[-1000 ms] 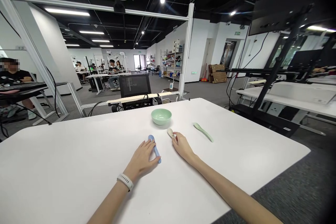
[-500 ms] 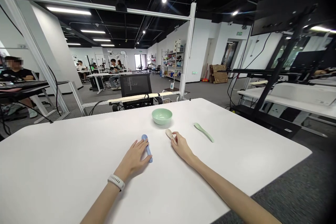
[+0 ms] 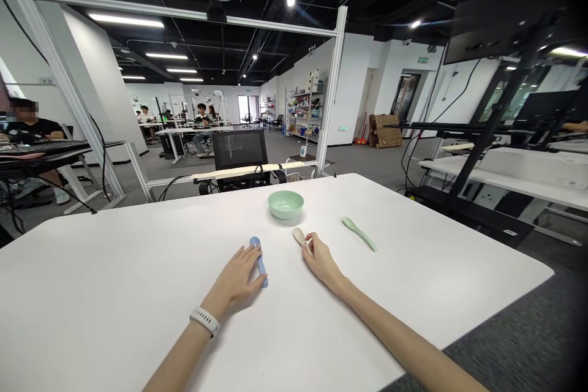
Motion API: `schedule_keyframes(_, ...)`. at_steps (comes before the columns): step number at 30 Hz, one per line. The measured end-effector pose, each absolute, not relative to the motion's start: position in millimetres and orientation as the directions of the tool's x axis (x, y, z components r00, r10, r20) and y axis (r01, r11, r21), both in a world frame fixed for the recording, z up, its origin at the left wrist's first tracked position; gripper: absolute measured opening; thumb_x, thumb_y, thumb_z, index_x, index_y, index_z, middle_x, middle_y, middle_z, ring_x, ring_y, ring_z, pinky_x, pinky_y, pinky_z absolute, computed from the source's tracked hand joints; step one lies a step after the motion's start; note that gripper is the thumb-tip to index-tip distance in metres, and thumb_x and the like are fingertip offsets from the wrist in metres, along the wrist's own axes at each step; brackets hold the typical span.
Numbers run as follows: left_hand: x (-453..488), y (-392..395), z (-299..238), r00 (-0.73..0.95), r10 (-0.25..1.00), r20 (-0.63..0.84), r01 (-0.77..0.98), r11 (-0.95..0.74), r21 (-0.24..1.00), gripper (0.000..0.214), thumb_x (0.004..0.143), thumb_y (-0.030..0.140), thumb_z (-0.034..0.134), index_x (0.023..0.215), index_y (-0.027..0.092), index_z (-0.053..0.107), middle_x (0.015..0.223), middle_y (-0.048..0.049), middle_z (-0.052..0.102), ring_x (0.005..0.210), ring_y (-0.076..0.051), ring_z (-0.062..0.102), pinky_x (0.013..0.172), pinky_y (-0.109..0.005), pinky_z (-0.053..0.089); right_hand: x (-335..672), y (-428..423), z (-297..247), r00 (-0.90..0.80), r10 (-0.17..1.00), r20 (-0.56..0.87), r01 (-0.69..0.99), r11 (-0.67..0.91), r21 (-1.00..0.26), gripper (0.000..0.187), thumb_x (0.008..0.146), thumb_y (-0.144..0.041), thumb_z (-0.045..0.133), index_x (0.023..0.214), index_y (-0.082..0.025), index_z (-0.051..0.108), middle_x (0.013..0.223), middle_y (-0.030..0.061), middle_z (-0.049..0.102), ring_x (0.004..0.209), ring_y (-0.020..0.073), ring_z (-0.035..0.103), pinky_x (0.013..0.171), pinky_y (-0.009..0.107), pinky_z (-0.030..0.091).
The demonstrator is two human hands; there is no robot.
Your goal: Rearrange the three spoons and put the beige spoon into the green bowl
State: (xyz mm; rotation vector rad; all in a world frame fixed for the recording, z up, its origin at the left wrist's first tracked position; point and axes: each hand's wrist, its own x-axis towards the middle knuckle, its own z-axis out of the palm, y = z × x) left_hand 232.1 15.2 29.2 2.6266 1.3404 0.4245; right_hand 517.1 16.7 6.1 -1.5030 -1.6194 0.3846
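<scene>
My left hand (image 3: pixel 239 274) reaches over a blue spoon (image 3: pixel 262 267) lying on the white table (image 3: pixel 138 282). Its fingers rest across the spoon near the bowl end, and its thumb touches the handle's near end, so the spoon sits between them. A pale band circles the left wrist. With thumb and fingers closed, my right hand (image 3: pixel 322 261) grips a cream spoon (image 3: pixel 299 236) by the handle; the bowl end shows and points away from me, while most of the handle is hidden. Just beyond both hands stands a light green bowl (image 3: pixel 285 204), upright.
A green spoon (image 3: pixel 359 234) lies slanted on the table, right of my right hand. Past the far edge are a black mesh chair (image 3: pixel 239 148) and a metal frame (image 3: pixel 331 92). A person (image 3: pixel 32 125) sits at the far left; others are in the background.
The whole view has shifted slightly, so everything appears a little further right. Both hands keep their places at the two spoons; no object has visibly moved on the table.
</scene>
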Motion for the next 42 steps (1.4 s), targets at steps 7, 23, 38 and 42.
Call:
schedule_keyframes(7,228.4,12.5,33.6,0.561,0.813,0.158,0.761,-0.581,0.288,0.064,0.096,0.053,0.051,0.15,0.018,0.053,0.167,-0.013,0.044,0.157,-0.028,0.038,0.134,-0.051,0.022,518.1,18.7,4.2,0.116,0.92,0.374,0.635,0.221,-0.741,0.02,0.087,-0.036,0.047,0.103,-0.024,0.049,0.071,-0.0038,0.055,0.065,0.0206,0.056,0.063,0.032,0.041)
schedule_keyframes(23,227.0,5.2,46.7,0.544,0.832,0.114,0.776,-0.55,0.308,0.064,0.098,0.05,0.05,0.151,0.014,0.05,0.167,-0.0138,0.044,0.158,-0.025,0.036,0.135,-0.051,0.017,519.3,21.1,0.4,0.121,0.926,0.357,0.604,0.217,-0.767,0.026,0.086,-0.038,0.05,0.107,-0.024,0.051,0.069,-0.0049,0.054,0.064,0.0197,0.055,0.062,0.03,0.04)
schedule_keyframes(38,224.3,8.5,39.3,0.554,0.818,0.153,0.77,-0.574,0.28,0.071,0.1,0.058,0.042,0.157,0.015,0.044,0.168,-0.0139,0.04,0.159,-0.025,0.032,0.135,-0.052,0.018,516.5,18.8,2.2,0.147,0.928,0.343,0.648,0.171,-0.742,0.036,0.091,-0.051,0.05,0.112,-0.021,0.054,0.073,-0.0016,0.06,0.068,0.0213,0.061,0.065,0.032,0.046)
schedule_keyframes(42,206.5,15.0,42.4,0.522,0.813,0.258,0.782,-0.577,0.236,0.072,0.101,0.06,0.038,0.161,0.019,0.039,0.169,-0.0113,0.038,0.159,-0.025,0.031,0.133,-0.052,0.024,532.7,24.5,10.1,0.156,0.891,0.426,0.762,0.166,-0.626,0.045,0.097,-0.056,0.046,0.118,-0.018,0.06,0.093,0.0091,0.069,0.087,0.0262,0.066,0.082,0.039,0.052)
